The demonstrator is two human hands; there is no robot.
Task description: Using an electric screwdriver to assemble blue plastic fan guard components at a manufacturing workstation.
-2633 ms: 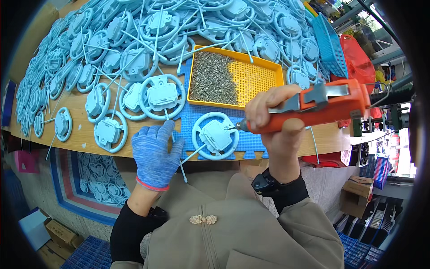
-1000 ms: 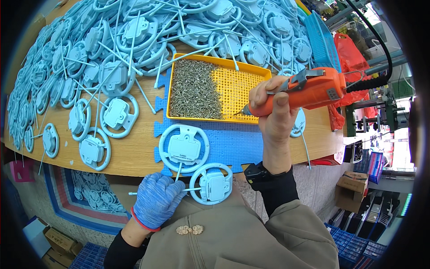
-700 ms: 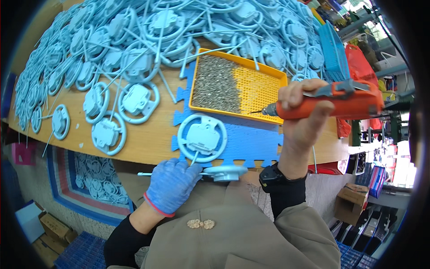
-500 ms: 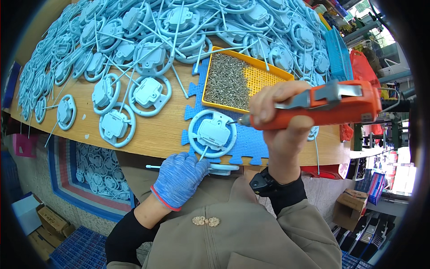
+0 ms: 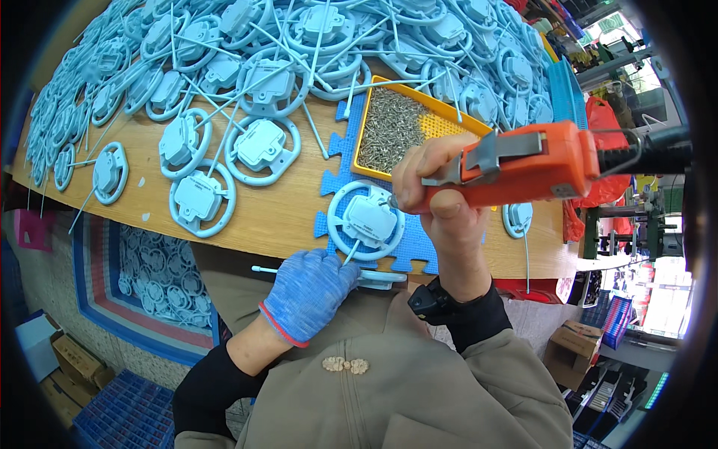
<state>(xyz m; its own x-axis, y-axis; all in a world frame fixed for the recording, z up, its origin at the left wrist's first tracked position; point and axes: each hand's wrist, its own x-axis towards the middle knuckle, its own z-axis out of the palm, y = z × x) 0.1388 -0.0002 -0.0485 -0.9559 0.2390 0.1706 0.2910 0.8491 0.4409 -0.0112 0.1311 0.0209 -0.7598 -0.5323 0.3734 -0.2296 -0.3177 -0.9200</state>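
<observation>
A light-blue ring-shaped plastic part with a boxy centre lies on the blue foam mat. Its thin stem points down to my left hand, which wears a blue knitted glove and is closed around the stem's end. A second light-blue ring part shows edge-on beside that hand at the table's edge, its rod passing beneath the glove. My bare right hand grips an orange-red electric screwdriver. The screwdriver's tip meets the right side of the ring part's centre; the exact contact spot is partly hidden by my fingers.
A yellow tray of small metal screws stands behind the mat. Many more light-blue ring parts are heaped across the back and left of the table. One ring part lies at the right. A lined container below-left holds others.
The screwdriver has moved in over the ring part, its tip now against the centre's right side. My left hand keeps its hold on the stem. The whole view has shifted slightly.
</observation>
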